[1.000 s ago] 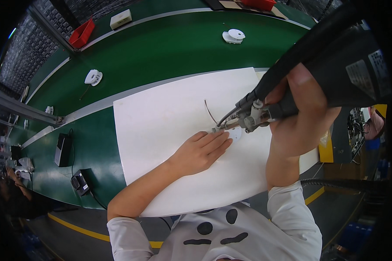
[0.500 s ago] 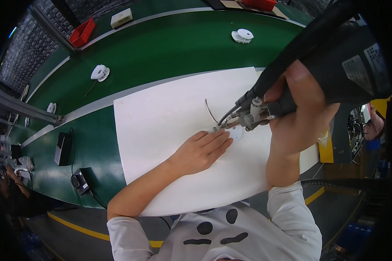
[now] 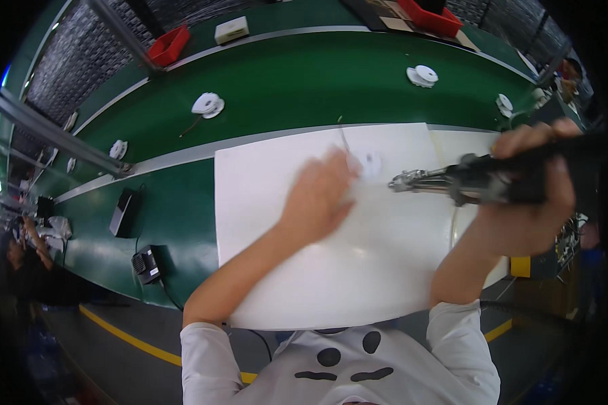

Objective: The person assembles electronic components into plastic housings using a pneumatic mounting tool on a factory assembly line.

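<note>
My left hand is over the white board, smeared by motion, its thumb apart from the other fingers. The fingertips are at the edge of a small white round part; the blur hides whether they pinch it. A thin wire runs from beside the fingers past the board's far edge. My right hand is wrapped around the dark body of a power screwdriver. Its metal nose points left above the board, apart from the white part.
The white board lies on a green bench. White round parts sit on the green strip beyond. Two black devices with cords lie at the left. Red bins stand at the back. Another person is at far left.
The screwdriver nose has come away from the white part and swung right with my right hand. My left hand and the white part have moved farther up the board. The view has shifted.
</note>
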Action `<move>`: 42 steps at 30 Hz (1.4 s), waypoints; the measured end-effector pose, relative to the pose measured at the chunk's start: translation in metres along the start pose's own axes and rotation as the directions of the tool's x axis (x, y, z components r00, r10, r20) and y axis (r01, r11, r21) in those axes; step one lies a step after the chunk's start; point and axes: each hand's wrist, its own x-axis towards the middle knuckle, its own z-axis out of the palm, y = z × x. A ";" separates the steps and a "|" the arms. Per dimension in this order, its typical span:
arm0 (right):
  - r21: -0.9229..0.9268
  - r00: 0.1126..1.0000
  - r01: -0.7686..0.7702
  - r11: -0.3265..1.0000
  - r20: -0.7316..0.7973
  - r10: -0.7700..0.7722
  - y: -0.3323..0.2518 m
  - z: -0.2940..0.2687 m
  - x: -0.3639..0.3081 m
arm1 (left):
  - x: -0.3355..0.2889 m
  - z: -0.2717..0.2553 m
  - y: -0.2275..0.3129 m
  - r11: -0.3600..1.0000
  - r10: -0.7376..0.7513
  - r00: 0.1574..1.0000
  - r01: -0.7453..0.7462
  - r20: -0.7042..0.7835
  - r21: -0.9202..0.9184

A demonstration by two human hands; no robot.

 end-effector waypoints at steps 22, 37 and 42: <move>0.334 0.991 0.137 0.932 -0.044 -0.129 -0.001 0.010 0.013 | -0.009 -0.067 -0.067 0.852 -0.378 0.925 0.325 -0.051 -0.410; 0.159 0.986 0.134 0.978 0.078 -0.148 -0.006 0.017 0.001 | -0.030 -0.005 0.036 0.913 0.389 0.919 -0.376 -0.059 0.159; 0.220 0.991 0.068 0.973 0.099 -0.092 -0.001 0.023 -0.003 | -0.019 0.003 0.046 0.971 0.237 0.969 -0.233 -0.075 0.059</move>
